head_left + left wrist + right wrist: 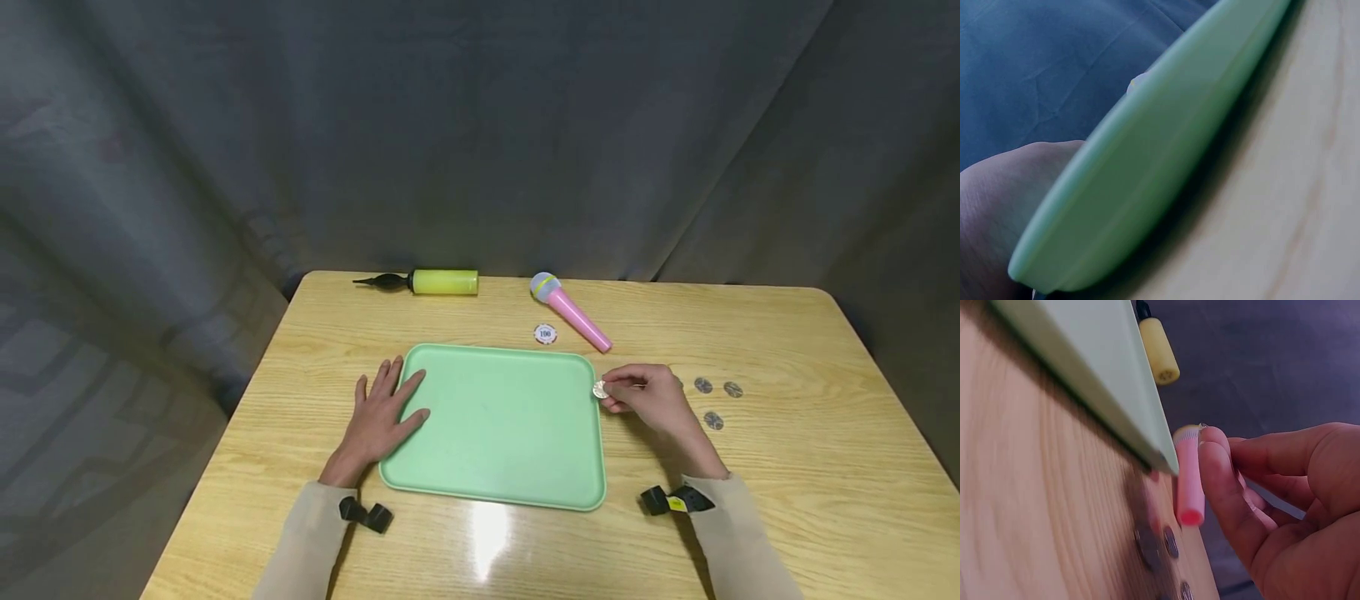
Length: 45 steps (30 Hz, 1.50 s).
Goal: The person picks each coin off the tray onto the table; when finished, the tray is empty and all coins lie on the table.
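Note:
A light green tray (495, 425) lies on the wooden table. My left hand (375, 421) rests on its left rim with the fingers spread, two of them reaching over the tray's floor. In the left wrist view the tray's side (1141, 162) hides most of that hand. My right hand (648, 400) pinches a silver coin (600, 389) between thumb and fingertips at the tray's right rim. The right wrist view shows the pinching thumb and fingers (1219, 469), with only a sliver of the coin showing. Right of this hand lie three silver coins (714, 420), flat on the wood.
A white poker chip (545, 333) marked 100 lies behind the tray. Beside it is a pink toy microphone (573, 317) with a grey head. A yellow hand pump (444, 282) with a black nozzle lies along the table's back edge. Dark curtains (480, 133) hang behind the table.

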{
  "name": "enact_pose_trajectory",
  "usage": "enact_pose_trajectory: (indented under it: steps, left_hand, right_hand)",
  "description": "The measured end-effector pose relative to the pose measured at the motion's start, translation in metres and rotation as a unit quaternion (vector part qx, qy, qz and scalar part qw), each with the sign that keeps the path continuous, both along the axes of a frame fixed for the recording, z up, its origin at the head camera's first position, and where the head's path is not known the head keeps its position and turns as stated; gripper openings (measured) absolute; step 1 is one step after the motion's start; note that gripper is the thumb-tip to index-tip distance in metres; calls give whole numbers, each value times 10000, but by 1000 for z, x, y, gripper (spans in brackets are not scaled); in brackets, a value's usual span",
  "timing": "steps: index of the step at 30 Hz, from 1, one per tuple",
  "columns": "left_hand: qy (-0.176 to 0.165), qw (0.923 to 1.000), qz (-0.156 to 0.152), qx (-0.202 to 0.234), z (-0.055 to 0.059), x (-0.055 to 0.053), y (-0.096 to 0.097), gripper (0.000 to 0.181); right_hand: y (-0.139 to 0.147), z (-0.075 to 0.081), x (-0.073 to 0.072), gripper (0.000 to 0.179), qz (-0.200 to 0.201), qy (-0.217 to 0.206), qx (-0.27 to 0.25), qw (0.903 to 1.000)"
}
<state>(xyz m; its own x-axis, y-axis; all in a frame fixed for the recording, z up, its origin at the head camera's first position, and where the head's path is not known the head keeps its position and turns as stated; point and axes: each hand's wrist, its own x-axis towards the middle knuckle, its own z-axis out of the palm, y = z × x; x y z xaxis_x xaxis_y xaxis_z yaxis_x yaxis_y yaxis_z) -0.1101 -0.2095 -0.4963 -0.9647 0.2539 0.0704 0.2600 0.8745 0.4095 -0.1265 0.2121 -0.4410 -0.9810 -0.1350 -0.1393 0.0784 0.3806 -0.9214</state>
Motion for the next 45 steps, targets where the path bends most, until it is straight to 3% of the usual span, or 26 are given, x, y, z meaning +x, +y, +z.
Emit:
enact_pose_trajectory:
  steps: [22,29,36,45]
  left_hand:
    - [-56,10000,48,22,0,0,1,66]
    - [-44,10000,32,33,0,0,1,66]
    - [-69,10000,26,57,-1,0,1,66]
    - [-88,9999,32,38,0,0,1,65]
  right_hand:
    - [91,-1,29,35,-747,-137,-172,9970]
    - [116,-6,37,17,-1090,-199,-248,9935]
    - [140,-11,44,39,-1338,-273,-831,9871]
    - [163,-21,52,43,-1618,-727,-733,9814]
